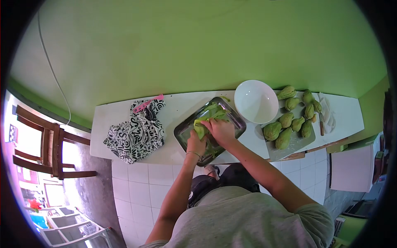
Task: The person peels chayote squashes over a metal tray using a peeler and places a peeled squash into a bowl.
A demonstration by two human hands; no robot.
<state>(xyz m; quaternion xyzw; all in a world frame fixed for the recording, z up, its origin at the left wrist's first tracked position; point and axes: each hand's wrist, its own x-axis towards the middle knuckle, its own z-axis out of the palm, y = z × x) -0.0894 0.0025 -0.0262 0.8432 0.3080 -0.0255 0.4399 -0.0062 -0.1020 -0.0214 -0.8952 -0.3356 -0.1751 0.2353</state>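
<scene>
Over a metal tray (pixel 179 131) my left hand (pixel 196 144) is closed around a light green, partly peeled chayote (pixel 200 129). My right hand (pixel 221 130) is against the upper right side of that chayote, its fingers curled and pressed together. Whatever tool it may hold is hidden by the fingers. Green peel strips (pixel 215 110) lie in the tray beyond both hands, and more show below them.
A white bowl (pixel 256 102) stands right of the tray. Farther right, several whole chayotes (pixel 283 139) rest on and around a grey board (pixel 294 149), near a knife (pixel 321 126) and white cloth (pixel 328 113). Patterned fabric (pixel 138 138) with a pink strap lies left.
</scene>
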